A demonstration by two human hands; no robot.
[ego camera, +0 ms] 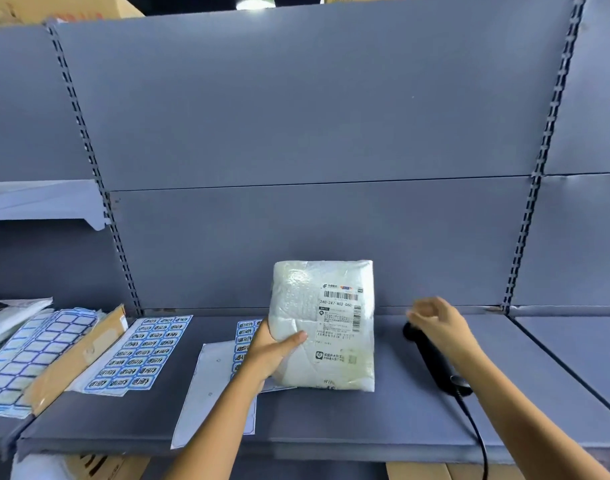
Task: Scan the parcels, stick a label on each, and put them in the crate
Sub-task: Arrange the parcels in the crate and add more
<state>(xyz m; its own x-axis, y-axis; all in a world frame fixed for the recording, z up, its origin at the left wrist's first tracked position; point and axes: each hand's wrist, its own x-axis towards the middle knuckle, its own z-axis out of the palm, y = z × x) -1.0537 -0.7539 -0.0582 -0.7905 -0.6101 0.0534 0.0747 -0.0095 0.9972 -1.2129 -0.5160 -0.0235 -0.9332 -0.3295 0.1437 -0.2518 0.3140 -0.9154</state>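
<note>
A white bubble-wrap parcel [322, 323] with a printed shipping label stands upright on the grey shelf [331, 424], label facing me. My left hand [274, 348] grips its left edge, thumb across the front. My right hand [435, 322] is blurred, fingers loosely curled, just above the head of a black barcode scanner [431, 362] that lies on the shelf to the parcel's right; I cannot tell whether it touches the scanner. Blue-and-white label sheets [144, 353] lie to the left, and another sheet [244, 337] lies partly behind my left hand.
A white backing sheet [210, 393] lies under my left forearm. At far left are more label sheets [29, 355], a brown envelope [78, 358] and white parcels [12, 317]. The scanner's cable [476, 431] runs off the front edge. Cardboard boxes [99, 469] sit below.
</note>
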